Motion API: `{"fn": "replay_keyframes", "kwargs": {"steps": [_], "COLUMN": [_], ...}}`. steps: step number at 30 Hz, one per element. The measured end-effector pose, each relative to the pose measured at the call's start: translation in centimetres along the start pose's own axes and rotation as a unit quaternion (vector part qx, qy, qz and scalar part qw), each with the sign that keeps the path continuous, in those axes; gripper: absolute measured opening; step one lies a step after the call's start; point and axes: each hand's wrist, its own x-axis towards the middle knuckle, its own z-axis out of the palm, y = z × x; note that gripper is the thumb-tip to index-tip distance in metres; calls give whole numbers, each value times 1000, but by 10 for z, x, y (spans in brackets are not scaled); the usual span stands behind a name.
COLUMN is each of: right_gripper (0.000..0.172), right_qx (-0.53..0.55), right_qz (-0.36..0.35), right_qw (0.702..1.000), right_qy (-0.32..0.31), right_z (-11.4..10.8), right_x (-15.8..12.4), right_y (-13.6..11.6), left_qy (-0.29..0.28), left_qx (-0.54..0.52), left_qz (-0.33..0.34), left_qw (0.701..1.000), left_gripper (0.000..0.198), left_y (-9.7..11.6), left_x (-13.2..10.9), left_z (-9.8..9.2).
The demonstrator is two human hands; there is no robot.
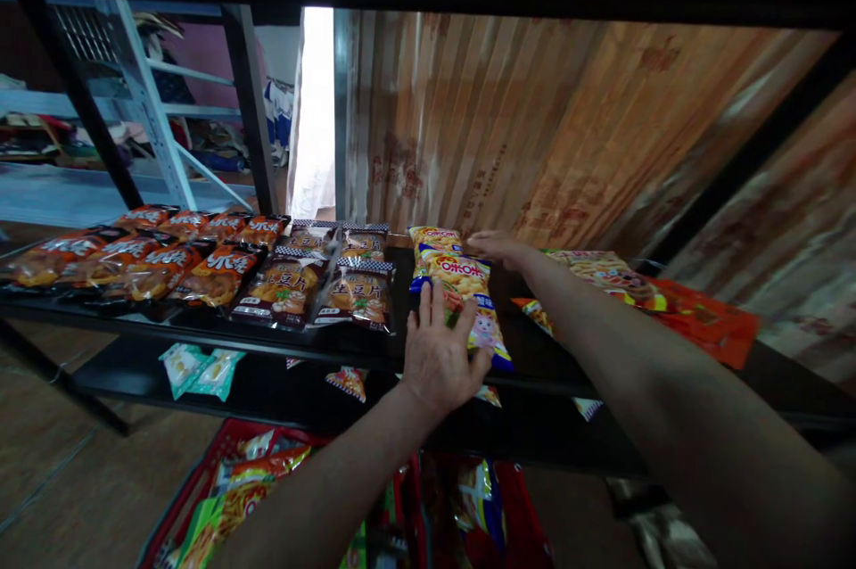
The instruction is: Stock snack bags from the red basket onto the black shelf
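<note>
My left hand (pixel 442 355) lies with spread fingers on the front yellow-and-blue snack bag (pixel 482 288), which rests on the black shelf (pixel 407 355). Behind it is a second yellow snack bag (pixel 436 239) of the same kind. My right hand (pixel 501 248) is stretched out at the right side of that rear bag, fingers extended; whether it touches the bag I cannot tell. To the left of these bags stand brown potato-chip bags (pixel 358 294) in rows.
Orange-and-black snack bags (pixel 218 275) fill the shelf's left end. On the right, under my forearm, lie an orange-red packet (pixel 712 324) and other bags. A lower shelf holds green packets (pixel 201 370). Red baskets (pixel 231 435) of snacks stand below. Curtains (pixel 455 123) hang behind.
</note>
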Motion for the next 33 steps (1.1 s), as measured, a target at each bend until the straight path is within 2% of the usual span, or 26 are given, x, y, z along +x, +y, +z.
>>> {"fn": "replay_keyframes", "kwargs": {"steps": [2, 6, 11, 16, 22, 33], "right_gripper": [18, 20, 13, 12, 7, 14], "right_qx": [26, 108, 172, 155, 175, 187], "right_qz": [7, 43, 94, 119, 124, 106], "right_qw": [1000, 991, 970, 975, 973, 973], "right_qy": [-9, -69, -144, -103, -83, -85], "right_z": [6, 16, 18, 22, 33, 48], "right_x": [0, 3, 8, 15, 20, 21], "right_y": [5, 8, 9, 9, 3, -6], "left_qy": [-8, -20, -23, -23, -28, -43], "left_qx": [7, 10, 8, 11, 13, 40], "left_qz": [-9, -23, -26, -32, -37, -50], "left_qw": [1000, 999, 999, 999, 999, 997], "left_gripper": [65, 65, 61, 57, 57, 50], "left_y": [0, -4, -6, -8, -11, -13], "left_x": [3, 4, 3, 4, 4, 4], "left_z": [6, 13, 12, 9, 5, -7]}}
